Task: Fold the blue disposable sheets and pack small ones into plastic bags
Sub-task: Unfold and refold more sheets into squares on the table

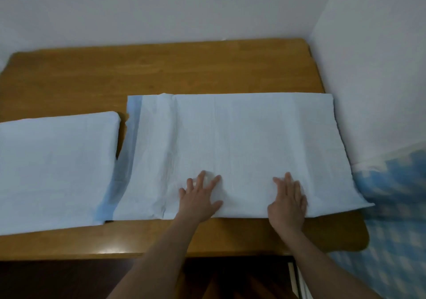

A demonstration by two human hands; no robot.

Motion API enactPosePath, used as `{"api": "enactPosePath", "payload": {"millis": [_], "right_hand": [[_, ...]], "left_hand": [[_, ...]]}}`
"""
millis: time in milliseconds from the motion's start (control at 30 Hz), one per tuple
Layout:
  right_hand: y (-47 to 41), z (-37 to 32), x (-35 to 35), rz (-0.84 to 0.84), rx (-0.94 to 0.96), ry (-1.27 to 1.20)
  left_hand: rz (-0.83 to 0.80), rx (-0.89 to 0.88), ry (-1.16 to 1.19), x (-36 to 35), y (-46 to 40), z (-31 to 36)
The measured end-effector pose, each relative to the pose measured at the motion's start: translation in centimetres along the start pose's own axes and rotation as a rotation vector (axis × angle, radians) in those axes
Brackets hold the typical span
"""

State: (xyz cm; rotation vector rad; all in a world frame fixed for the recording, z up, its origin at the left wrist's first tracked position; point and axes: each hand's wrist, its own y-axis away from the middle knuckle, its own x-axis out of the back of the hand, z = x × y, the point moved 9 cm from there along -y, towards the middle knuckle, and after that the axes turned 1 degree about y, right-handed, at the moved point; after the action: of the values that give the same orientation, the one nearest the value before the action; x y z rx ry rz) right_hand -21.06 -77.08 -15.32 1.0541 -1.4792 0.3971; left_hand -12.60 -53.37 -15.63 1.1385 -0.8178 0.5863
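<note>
Table (161, 72): wood, glossy varnish. Sheet (242, 137): thin matt, creased, paper-like material. Folded sheet (53, 160): same. Walls (161, 6): matt, smooth.

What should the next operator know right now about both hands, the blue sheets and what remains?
Left hand: open, flat on the wide pale blue disposable sheet, near its front edge.
Right hand: open, flat on the same sheet.
That sheet lies on the brown wooden table, its right end overhanging.
Folded pale blue sheet lies at the left.
Done: one sheet folded.
Left: fold the wide sheet smaller. No plastic bags in view.
</note>
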Motion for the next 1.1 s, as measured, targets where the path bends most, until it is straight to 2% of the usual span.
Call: {"api": "enactPosePath", "payload": {"millis": [100, 200, 300, 367, 433, 600, 767, 833, 967, 1100], "right_hand": [[-0.3, -2.0, 0.7, 0.055, -0.068, -0.05], [-0.3, -6.8, 0.4, 0.066, 0.107, -0.091], [-0.2, -10.1, -1.8, -0.063, 0.221, -0.033], [-0.2, -10.0, -3.0, -0.12, 0.156, 0.001], [-0.2, -10.1, -2.8, -0.092, 0.092, -0.009], [-1.6, -13.2, -0.3, 0.037, -0.017, -0.051], [-4.4, -19.1, 0.4, 0.019, 0.128, -0.054], [-6.1, -21.0, 1.0, 0.033, 0.133, -0.071], [-10.0, -27.1, 2.5, 0.043, 0.335, -0.12], [-13.8, -32.5, 3.8, 0.065, 0.464, -0.118]], "left_hand": [[0.186, 0.041, 0.009, 2.1, -0.2, -2.4], [0.24, 0.077, 0.0, 3.0, -0.6, -5.8], [0.225, 0.005, 0.001, 3.3, -1.4, -8.7], [0.164, -0.017, 0.102, 3.1, -1.9, -10.8], [0.134, -0.045, 0.171, 2.9, -2.0, -11.8], [0.271, 0.013, 0.18, 5.5, -2.9, -13.2], [0.334, -0.024, 0.097, 9.3, -5.3, -13.8], [0.348, -0.044, 0.154, 11.3, -6.6, -13.9], [0.414, -0.035, 0.365, 16.2, -9.7, -15.0], [0.477, 0.028, 0.296, 20.1, -13.5, -16.4]]}}
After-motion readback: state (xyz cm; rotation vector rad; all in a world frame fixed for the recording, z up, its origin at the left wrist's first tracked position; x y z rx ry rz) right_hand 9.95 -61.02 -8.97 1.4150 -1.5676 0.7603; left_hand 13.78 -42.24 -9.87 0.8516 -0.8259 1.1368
